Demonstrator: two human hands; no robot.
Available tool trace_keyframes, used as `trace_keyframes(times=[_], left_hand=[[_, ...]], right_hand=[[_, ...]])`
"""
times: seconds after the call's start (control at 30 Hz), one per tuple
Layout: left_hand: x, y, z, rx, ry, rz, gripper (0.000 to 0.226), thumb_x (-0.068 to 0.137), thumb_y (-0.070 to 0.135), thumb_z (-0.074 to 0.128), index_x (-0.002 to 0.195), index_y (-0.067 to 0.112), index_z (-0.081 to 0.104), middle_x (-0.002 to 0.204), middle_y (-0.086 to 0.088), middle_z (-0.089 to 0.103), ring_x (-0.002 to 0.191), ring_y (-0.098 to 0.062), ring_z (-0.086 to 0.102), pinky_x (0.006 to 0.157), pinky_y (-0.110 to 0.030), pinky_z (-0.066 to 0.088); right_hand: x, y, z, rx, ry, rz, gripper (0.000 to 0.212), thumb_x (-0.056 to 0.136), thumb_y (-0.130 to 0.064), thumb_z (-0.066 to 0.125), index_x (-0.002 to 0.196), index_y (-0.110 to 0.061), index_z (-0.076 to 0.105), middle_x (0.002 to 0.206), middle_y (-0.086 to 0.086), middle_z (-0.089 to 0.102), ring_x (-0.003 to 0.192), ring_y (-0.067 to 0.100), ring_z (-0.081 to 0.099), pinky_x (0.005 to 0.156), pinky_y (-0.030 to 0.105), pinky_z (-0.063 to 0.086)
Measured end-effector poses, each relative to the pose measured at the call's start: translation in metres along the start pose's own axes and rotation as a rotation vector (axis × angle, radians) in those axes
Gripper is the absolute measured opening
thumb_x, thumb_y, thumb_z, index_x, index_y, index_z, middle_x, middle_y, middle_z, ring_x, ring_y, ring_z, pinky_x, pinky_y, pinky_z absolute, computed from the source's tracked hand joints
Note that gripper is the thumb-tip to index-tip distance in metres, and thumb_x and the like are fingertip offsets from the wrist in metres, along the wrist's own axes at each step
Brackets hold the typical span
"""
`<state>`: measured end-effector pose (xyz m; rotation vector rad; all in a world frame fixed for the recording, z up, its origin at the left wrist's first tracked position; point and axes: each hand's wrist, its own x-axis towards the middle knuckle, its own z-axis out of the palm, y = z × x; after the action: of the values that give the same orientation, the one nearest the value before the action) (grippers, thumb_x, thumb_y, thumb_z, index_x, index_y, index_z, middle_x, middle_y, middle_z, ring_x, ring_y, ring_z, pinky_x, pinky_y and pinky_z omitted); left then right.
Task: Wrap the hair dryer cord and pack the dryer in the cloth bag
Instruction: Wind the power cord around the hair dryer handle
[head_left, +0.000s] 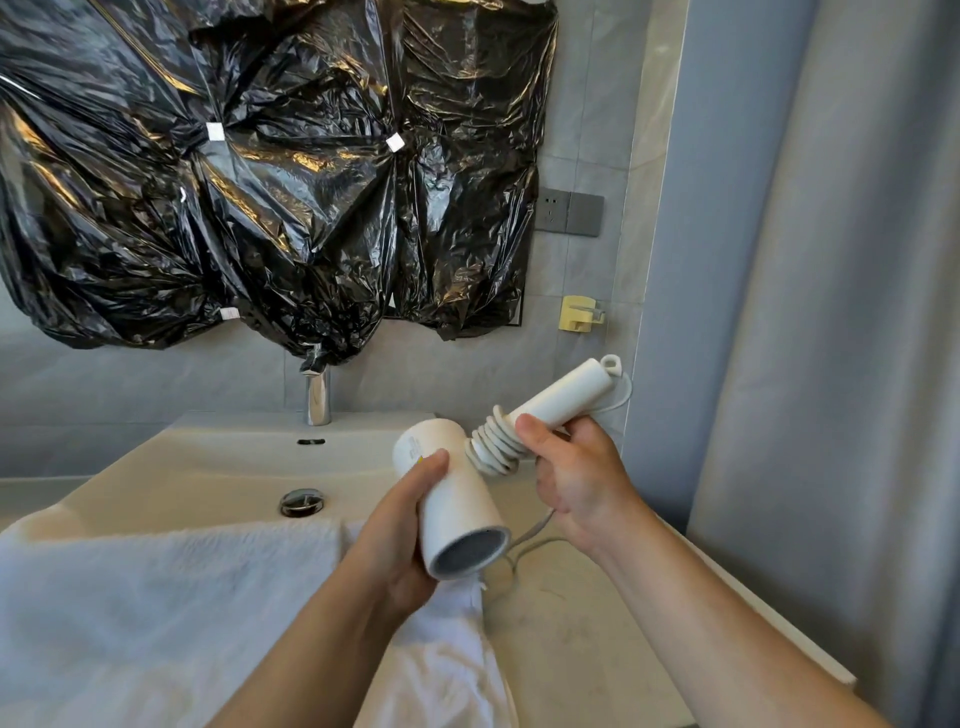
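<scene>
you face a grey tiled wall (587, 130) draped in crumpled black plastic sheeting (260, 171); below it, a chrome faucet (318, 397) over a white sink (218, 467), a grey curtain (831, 312) on your right.

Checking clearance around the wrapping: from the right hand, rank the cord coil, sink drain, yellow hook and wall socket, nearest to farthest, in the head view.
From the right hand:
1. Cord coil: touching it, on the dryer handle just to its left.
2. Yellow hook: on the wall, above.
3. Sink drain: in the basin, far left.
4. Wall socket: higher on the wall.
Hook and drain are close; ranking is by image only.
</scene>
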<state>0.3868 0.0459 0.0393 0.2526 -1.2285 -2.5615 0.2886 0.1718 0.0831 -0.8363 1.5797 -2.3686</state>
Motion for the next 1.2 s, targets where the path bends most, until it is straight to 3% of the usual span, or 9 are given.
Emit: trace_keyframes(times=[0.13, 0.27, 0.37, 0.5, 0.67, 0.8, 0.97, 1.07, 1.2], left_hand=[[0.005, 0.012, -0.004, -0.046, -0.043, -0.009, 0.059, 0.068, 0.031, 0.065, 0.116, -0.001, 0.057, 0.075, -0.022, 0.066, 0.059, -0.033, 0.065, 0.056, -0.039, 0.059], [0.011, 0.018, -0.012, -0.041, -0.083, -0.112, 0.06, 0.071, 0.035, 0.065, 0.118, -0.001, 0.054, 0.078, -0.023, 0.065, 0.063, -0.035, 0.063, 0.056, -0.04, 0.059], [0.016, 0.026, -0.024, 0.031, -0.116, -0.159, 0.068, 0.068, 0.038, 0.069, 0.119, -0.003, 0.053, 0.08, -0.025, 0.064, 0.064, -0.036, 0.064, 0.056, -0.039, 0.059], [0.018, 0.039, -0.04, 0.232, -0.254, -0.171, 0.093, 0.034, 0.035, 0.093, 0.111, -0.007, 0.06, 0.082, -0.029, 0.065, 0.064, -0.039, 0.067, 0.055, -0.04, 0.058], [0.012, 0.067, -0.046, 0.554, -0.346, -0.144, 0.091, 0.03, 0.039, 0.093, 0.105, -0.002, 0.063, 0.082, -0.025, 0.07, 0.067, -0.035, 0.07, 0.054, -0.035, 0.058], [0.007, 0.077, -0.032, 0.935, -0.331, 0.115, 0.071, 0.046, 0.033, 0.079, 0.112, 0.012, 0.062, 0.089, -0.011, 0.072, 0.075, -0.025, 0.069, 0.061, -0.036, 0.056], [0.004, 0.069, -0.013, 1.218, -0.143, 0.517, 0.059, 0.045, 0.042, 0.076, 0.101, 0.027, 0.063, 0.087, 0.003, 0.071, 0.075, -0.011, 0.068, 0.066, -0.033, 0.059], [0.006, 0.06, -0.01, 1.208, -0.02, 0.699, 0.066, 0.046, 0.044, 0.076, 0.109, 0.033, 0.059, 0.097, 0.007, 0.069, 0.087, -0.013, 0.067, 0.075, -0.04, 0.058], [0.009, 0.049, -0.012, 1.142, 0.195, 0.87, 0.071, 0.05, 0.047, 0.075, 0.118, 0.039, 0.053, 0.104, 0.018, 0.065, 0.094, -0.005, 0.063, 0.074, -0.03, 0.051]], right_hand=[[-0.003, -0.001, -0.012, -0.325, -0.114, -0.058, 0.016, 0.087, -0.013, 0.067, 0.103, -0.012, 0.065, 0.088, -0.004, 0.071, 0.068, -0.005, 0.064, 0.057, 0.009, 0.044], [-0.003, -0.01, -0.019, -0.35, -0.244, -0.049, 0.014, 0.09, -0.009, 0.062, 0.103, -0.008, 0.063, 0.069, -0.011, 0.065, 0.037, -0.002, 0.046, 0.04, 0.009, 0.033], [-0.001, -0.01, -0.027, -0.348, -0.364, 0.048, 0.019, 0.091, -0.005, 0.059, 0.108, -0.009, 0.065, 0.064, -0.01, 0.062, 0.041, 0.004, 0.027, 0.04, 0.017, 0.023], [0.0, -0.021, -0.04, -0.445, -0.627, 0.124, 0.044, 0.09, 0.007, 0.056, 0.12, -0.025, 0.062, 0.071, -0.003, 0.06, 0.051, 0.007, 0.046, 0.045, 0.018, 0.037], [0.008, -0.029, -0.044, -0.417, -0.835, 0.404, 0.035, 0.08, 0.01, 0.057, 0.108, -0.01, 0.06, 0.095, 0.012, 0.069, 0.068, 0.016, 0.067, 0.056, 0.023, 0.055], [0.01, -0.022, -0.033, -0.999, -0.757, 0.357, 0.024, 0.08, 0.005, 0.062, 0.099, -0.009, 0.063, 0.074, 0.007, 0.066, 0.054, 0.013, 0.058, 0.049, 0.021, 0.049], [0.011, -0.017, -0.011, -1.596, -0.527, 0.096, 0.021, 0.076, -0.007, 0.051, 0.06, -0.013, 0.063, 0.06, 0.007, 0.061, 0.054, 0.018, 0.051, 0.05, 0.026, 0.041], [0.014, -0.014, -0.012, -1.56, -0.238, 0.024, 0.022, 0.076, -0.003, 0.044, 0.07, -0.006, 0.064, 0.067, 0.018, 0.066, 0.056, 0.025, 0.053, 0.052, 0.031, 0.046], [0.008, -0.013, -0.007, -0.985, -0.052, 0.039, 0.015, 0.085, -0.008, 0.049, 0.09, -0.017, 0.06, 0.064, 0.013, 0.068, 0.05, 0.023, 0.064, 0.06, 0.04, 0.059]])
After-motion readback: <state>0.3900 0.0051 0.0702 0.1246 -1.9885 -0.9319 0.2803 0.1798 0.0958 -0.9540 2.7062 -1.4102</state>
